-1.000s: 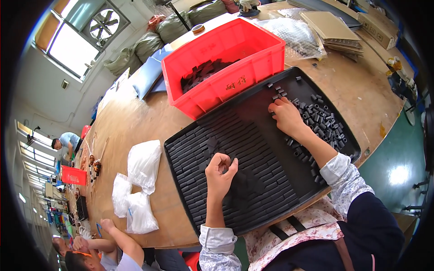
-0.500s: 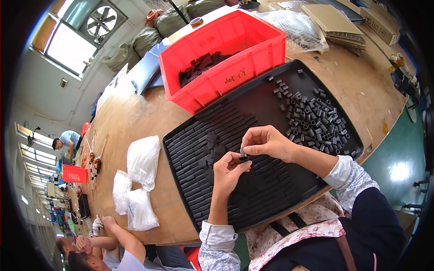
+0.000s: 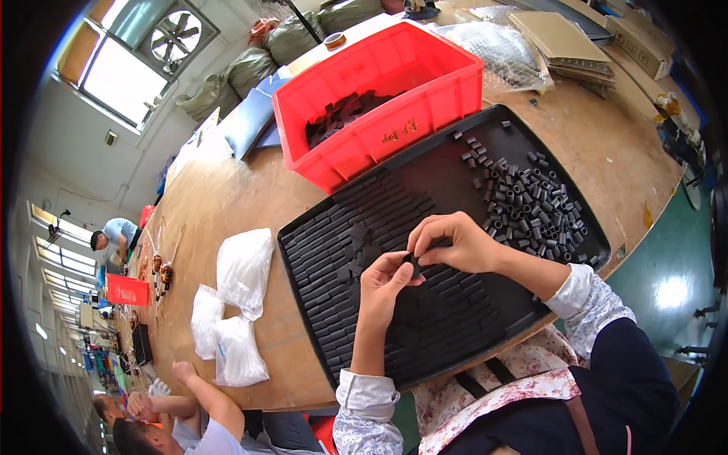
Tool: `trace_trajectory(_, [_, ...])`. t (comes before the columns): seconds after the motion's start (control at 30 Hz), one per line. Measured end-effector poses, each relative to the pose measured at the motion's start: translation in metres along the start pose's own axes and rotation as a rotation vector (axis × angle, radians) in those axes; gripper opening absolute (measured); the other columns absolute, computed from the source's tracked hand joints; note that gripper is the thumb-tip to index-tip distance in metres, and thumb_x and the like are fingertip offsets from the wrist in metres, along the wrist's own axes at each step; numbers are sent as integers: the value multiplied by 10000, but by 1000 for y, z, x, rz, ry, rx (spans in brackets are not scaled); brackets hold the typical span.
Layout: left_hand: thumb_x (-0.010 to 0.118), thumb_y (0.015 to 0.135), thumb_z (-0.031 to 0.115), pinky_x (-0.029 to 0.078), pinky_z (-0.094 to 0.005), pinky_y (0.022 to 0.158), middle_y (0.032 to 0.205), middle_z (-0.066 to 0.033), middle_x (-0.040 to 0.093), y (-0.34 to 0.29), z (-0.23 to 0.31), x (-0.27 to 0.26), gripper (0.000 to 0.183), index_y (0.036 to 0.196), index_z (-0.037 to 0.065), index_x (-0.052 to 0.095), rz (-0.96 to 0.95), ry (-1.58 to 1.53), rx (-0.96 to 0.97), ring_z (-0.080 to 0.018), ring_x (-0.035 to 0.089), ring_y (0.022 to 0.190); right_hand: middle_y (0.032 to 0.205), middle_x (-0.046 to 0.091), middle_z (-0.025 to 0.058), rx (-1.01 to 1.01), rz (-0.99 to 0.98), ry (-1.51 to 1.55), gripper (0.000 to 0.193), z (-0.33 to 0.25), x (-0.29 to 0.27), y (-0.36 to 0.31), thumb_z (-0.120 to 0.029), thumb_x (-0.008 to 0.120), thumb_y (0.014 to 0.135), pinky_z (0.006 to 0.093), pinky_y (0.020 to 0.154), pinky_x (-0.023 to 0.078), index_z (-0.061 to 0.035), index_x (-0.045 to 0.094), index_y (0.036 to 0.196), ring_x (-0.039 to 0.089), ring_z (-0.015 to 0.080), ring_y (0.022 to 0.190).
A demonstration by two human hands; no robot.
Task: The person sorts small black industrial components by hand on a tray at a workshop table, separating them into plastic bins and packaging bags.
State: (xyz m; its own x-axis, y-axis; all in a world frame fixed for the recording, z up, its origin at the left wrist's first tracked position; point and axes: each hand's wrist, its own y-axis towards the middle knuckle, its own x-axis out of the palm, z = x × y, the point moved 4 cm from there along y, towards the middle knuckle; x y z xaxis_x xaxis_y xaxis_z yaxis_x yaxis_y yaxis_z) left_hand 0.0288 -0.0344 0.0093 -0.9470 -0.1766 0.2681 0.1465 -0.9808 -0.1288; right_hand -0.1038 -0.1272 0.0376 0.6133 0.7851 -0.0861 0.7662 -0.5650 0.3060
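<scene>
My left hand [image 3: 385, 282] pinches a small black piece [image 3: 413, 262] between thumb and fingertips, over the middle of a large black tray [image 3: 599, 236]. Close against it, my right hand [image 3: 455, 243] has its thumb and fingers drawn together at the same piece; anything more in that pinch is too small to make out. Under and left of my hands, black strips [image 3: 326, 262] lie in tight rows in the tray. A few loose flat black pieces [image 3: 358, 236] rest on top of them. Short black tubes [image 3: 535, 201] are heaped at the tray's right side.
Behind the tray stands a red bin [image 3: 387, 140] with flat black pieces inside. White plastic bags [image 3: 244, 273] lie to the left. Bubble wrap [image 3: 497, 49] and cardboard sheets [image 3: 557, 38] are at the back right. A co-worker's arm [image 3: 212, 398] rests at the table's lower left edge.
My right fingers have come down against the piece in my left hand; the tube end seen above it before is now hidden. The view has shifted slightly.
</scene>
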Motion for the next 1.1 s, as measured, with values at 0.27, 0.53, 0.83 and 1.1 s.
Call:
trace_trajectory(0.27, [597,862,77,463,-198,589,841,-71,647,0,1,-1,133,938,-20,646,-43,139,54,-96,588,655,698,652,79,289,598,-202,105,50,-61,41,-56,681,724,259,631,476,7,654,803,607,120,667])
trace_trajectory(0.53, [609,832,19,486,-212,606,861,-103,609,2,-1,-5,171,722,54,483,7,5,65,-124,606,661,871,608,95,133,317,-961,132,45,-57,45,-128,664,731,386,797,452,-90,667,858,556,294,931])
trace_trajectory(0.83, [622,814,-8,518,-255,711,834,-97,625,0,13,8,146,876,39,499,26,23,47,-147,625,747,860,591,74,218,279,-1422,167,23,-85,-4,-113,702,678,366,784,471,-66,619,814,534,271,939])
trace_trajectory(1.1, [638,802,-3,510,-273,750,900,-135,622,-4,0,5,136,893,14,538,-79,22,69,-159,607,827,776,568,32,136,282,-565,157,6,-57,-2,32,660,717,261,682,463,-62,589,821,571,145,726])
